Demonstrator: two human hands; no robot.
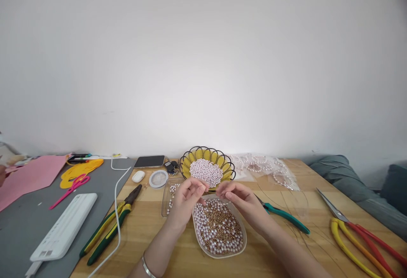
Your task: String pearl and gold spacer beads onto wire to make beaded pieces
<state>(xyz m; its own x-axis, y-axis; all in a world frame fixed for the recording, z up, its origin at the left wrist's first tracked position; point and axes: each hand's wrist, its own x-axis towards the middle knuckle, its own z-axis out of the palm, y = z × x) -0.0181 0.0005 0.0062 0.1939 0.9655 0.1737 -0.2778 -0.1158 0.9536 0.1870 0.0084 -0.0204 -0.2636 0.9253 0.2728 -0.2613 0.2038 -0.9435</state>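
Note:
My left hand (187, 201) is closed in a pinch above the top of a white tray (219, 256). Facing it across a small gap, my right hand (243, 201) is pinched too. What the fingertips hold is too small to make out. The tray carries many pale pearl beads (202, 229) and small gold beads (219, 219). Just behind my hands stands a black wire basket with a yellow lining (185, 165), filled with pale beads (206, 172). A clear box (164, 206) with a few beads sits left of my left hand, partly hidden by it.
Green-handled pliers (288, 217) lie right of my right hand, near large scissors (341, 218) and loose thin strands. Bagged bead strings (267, 169) lie behind. Leftward are big pliers (110, 227), a spool (158, 178), a phone (149, 161), a white cable (118, 218) and pink scissors (68, 191).

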